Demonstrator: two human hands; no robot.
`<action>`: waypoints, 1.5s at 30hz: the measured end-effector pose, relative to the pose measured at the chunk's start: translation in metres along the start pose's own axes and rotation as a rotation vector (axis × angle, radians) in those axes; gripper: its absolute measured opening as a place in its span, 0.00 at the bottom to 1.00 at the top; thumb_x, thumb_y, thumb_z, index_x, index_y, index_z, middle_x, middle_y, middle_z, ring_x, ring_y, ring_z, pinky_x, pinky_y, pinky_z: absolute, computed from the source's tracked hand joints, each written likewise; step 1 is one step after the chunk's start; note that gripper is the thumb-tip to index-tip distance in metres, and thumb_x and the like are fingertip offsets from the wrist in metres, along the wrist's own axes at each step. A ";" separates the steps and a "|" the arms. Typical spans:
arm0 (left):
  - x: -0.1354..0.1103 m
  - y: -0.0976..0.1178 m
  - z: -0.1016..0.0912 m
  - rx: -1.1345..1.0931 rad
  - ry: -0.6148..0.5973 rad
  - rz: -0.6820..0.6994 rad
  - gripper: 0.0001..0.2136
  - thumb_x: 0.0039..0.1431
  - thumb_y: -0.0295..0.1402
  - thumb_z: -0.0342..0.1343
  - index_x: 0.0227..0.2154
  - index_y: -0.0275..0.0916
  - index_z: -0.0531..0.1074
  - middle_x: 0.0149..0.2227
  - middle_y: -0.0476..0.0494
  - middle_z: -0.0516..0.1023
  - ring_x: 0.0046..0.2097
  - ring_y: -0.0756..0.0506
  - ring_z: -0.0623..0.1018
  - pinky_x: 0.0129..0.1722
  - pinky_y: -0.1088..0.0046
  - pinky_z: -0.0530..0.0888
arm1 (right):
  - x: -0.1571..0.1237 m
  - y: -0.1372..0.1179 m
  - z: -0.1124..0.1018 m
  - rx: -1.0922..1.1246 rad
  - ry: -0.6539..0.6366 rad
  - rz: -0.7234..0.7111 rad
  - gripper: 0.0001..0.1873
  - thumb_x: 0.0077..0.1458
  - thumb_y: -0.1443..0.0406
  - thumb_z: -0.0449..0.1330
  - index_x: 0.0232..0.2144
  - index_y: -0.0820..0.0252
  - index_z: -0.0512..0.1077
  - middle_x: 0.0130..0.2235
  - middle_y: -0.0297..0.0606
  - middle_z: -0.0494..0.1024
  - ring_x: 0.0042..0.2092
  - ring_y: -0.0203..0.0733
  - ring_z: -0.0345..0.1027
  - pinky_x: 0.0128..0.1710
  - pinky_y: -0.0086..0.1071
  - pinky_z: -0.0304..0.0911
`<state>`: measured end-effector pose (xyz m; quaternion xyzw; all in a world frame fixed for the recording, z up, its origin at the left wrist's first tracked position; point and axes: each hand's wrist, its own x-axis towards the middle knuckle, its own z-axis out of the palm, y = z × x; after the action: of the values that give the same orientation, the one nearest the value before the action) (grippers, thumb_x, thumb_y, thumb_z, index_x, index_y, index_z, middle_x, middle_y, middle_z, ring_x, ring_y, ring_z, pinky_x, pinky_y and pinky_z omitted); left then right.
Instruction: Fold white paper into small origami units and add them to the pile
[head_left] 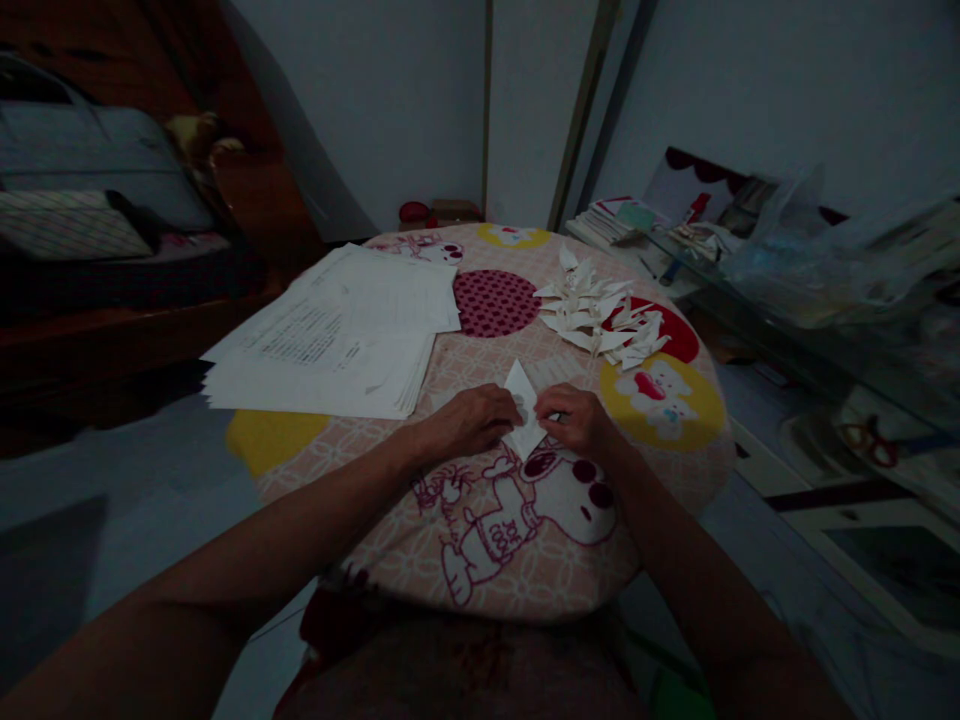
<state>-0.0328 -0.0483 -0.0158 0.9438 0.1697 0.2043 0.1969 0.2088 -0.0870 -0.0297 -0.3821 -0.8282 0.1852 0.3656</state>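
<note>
A small white sheet of paper folded into a diamond [523, 437] lies on the cloth-covered table [480, 375] in front of me. At its left edge, my left hand [484, 415] has its fingers curled and pressed on the paper. My right hand [574, 418] pinches the opposite edge, fingers bent. Beyond my right hand sits a heap of folded paper cranes [600, 310], white with pointed wings. To the far left of the diamond rests a thick stack of printed paper sheets [322, 335], their edges uneven.
At the right stands a glass-topped cabinet [810, 350] with a clear plastic bag [795, 250], books [604, 220] and scissors [870, 445] about it. A wooden bench [259, 205] at the left bears a grey bag [112, 150]. Beyond the table is a wall.
</note>
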 end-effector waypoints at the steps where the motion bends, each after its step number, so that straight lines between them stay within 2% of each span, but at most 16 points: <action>1: 0.000 0.001 0.001 -0.018 -0.002 0.013 0.09 0.67 0.31 0.52 0.41 0.37 0.77 0.41 0.39 0.79 0.45 0.43 0.77 0.47 0.67 0.73 | 0.000 0.000 0.000 -0.001 0.000 0.006 0.05 0.53 0.70 0.61 0.27 0.57 0.74 0.33 0.39 0.79 0.38 0.43 0.72 0.43 0.38 0.66; 4: -0.001 0.003 0.002 -0.062 -0.018 0.036 0.12 0.66 0.40 0.57 0.43 0.37 0.76 0.43 0.38 0.79 0.46 0.43 0.78 0.48 0.66 0.74 | -0.001 -0.001 0.001 -0.003 0.012 0.030 0.06 0.53 0.70 0.60 0.27 0.56 0.75 0.33 0.38 0.79 0.38 0.43 0.72 0.43 0.37 0.67; 6: -0.001 0.003 0.002 -0.075 -0.021 0.027 0.13 0.65 0.42 0.58 0.43 0.37 0.76 0.44 0.39 0.79 0.47 0.43 0.78 0.48 0.66 0.74 | -0.001 -0.001 0.001 -0.003 0.015 0.031 0.06 0.53 0.70 0.60 0.28 0.56 0.75 0.33 0.38 0.79 0.38 0.43 0.72 0.43 0.38 0.67; 15: -0.001 0.007 0.001 -0.076 -0.057 -0.033 0.11 0.61 0.35 0.60 0.44 0.37 0.75 0.45 0.40 0.78 0.47 0.43 0.78 0.49 0.66 0.73 | -0.003 0.005 0.002 0.006 0.012 -0.010 0.07 0.51 0.72 0.58 0.28 0.58 0.76 0.34 0.40 0.80 0.39 0.44 0.74 0.43 0.37 0.67; 22: 0.000 0.018 0.002 0.053 -0.072 -0.048 0.13 0.57 0.33 0.60 0.45 0.38 0.74 0.46 0.41 0.78 0.47 0.42 0.77 0.48 0.66 0.74 | -0.003 0.004 0.001 -0.001 -0.002 0.009 0.08 0.52 0.72 0.59 0.29 0.57 0.77 0.35 0.40 0.80 0.40 0.44 0.74 0.43 0.38 0.67; 30: 0.002 0.023 0.005 0.255 -0.103 0.071 0.11 0.59 0.36 0.57 0.43 0.39 0.74 0.41 0.41 0.78 0.42 0.42 0.76 0.41 0.66 0.73 | -0.003 0.004 0.002 -0.002 0.003 0.020 0.08 0.51 0.72 0.58 0.28 0.57 0.77 0.35 0.39 0.80 0.39 0.44 0.73 0.43 0.38 0.67; 37: 0.005 0.034 0.009 0.336 -0.093 0.037 0.13 0.61 0.44 0.56 0.38 0.38 0.73 0.39 0.41 0.78 0.39 0.43 0.76 0.37 0.66 0.72 | -0.003 0.006 0.004 -0.006 0.007 0.016 0.08 0.50 0.72 0.59 0.28 0.57 0.77 0.35 0.39 0.80 0.40 0.44 0.73 0.43 0.38 0.67; 45: 0.003 0.035 0.012 0.350 -0.089 -0.012 0.11 0.63 0.42 0.55 0.37 0.39 0.73 0.38 0.42 0.78 0.39 0.43 0.76 0.35 0.68 0.71 | -0.002 0.005 0.002 -0.010 -0.003 0.009 0.09 0.49 0.73 0.58 0.29 0.57 0.77 0.35 0.39 0.80 0.40 0.44 0.73 0.44 0.38 0.67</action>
<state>-0.0167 -0.0812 -0.0099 0.9707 0.1996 0.1286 0.0380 0.2103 -0.0857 -0.0351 -0.3874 -0.8279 0.1832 0.3618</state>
